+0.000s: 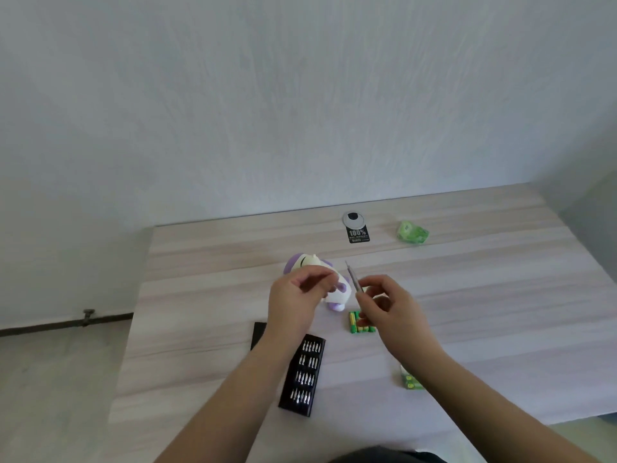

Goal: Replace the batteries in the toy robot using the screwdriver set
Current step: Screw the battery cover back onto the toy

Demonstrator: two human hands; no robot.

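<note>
Table [484, 295] wide (right side bare) | right hand [390, 305] grips screwdriver [354, 282] | left hand [297, 295] fingers curled, contents unclear

Two bare forearms reach into view from the lower edge, with no sleeves on them as far back as they show. No watch, bracelet or band shows at either wrist, and no rings or gloves on the left hand [297, 305] or the right hand [392, 307]. The fingernails look short and plain, though too small to judge closely. At the bottom middle, between the arms, a dark patch of clothing shows; its kind cannot be told.
</note>
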